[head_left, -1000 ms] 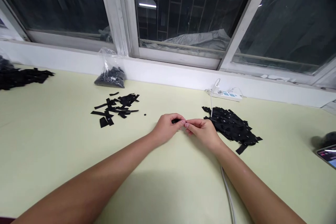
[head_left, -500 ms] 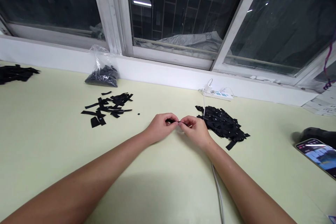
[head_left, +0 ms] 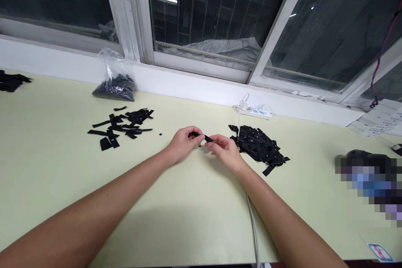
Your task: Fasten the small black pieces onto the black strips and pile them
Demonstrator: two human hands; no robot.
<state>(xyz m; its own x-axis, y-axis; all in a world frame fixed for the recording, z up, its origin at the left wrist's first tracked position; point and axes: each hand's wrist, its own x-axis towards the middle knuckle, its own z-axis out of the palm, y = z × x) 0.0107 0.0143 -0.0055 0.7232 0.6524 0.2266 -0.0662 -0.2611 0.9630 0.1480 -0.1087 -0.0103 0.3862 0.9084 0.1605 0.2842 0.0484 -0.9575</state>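
A narrow black strip [head_left: 207,138] is stretched between the person's two hands, just above the middle of the counter [head_left: 59,167]. The left hand [head_left: 184,144] has its fingers curled around the strip's left part, pinching it between thumb and fingertips. The right hand [head_left: 226,153] has its fingers closed narrowly on the strip's right end. A tiny dark round piece [head_left: 199,146] shows just below the left fingertips; whether it is held or loose, I cannot tell.

Left of the left hand, a small black disc [head_left: 160,134] lies alone on the counter, and beyond it loose black pieces [head_left: 138,116] are spread about, some overlapping. Just right of the right hand is a denser black pile [head_left: 259,144], with small pale marks on several strips. A grey-white cable [head_left: 252,222] runs from the near edge, passes under the right forearm and reappears beside the pile.

On the far side, a clear plastic bag [head_left: 114,86] with dark contents stands near the white ledge [head_left: 188,88], and a white power strip [head_left: 257,112] lies farther right. Windows [head_left: 207,12] rise behind. At the near right lies a blue-bordered card [head_left: 380,252].
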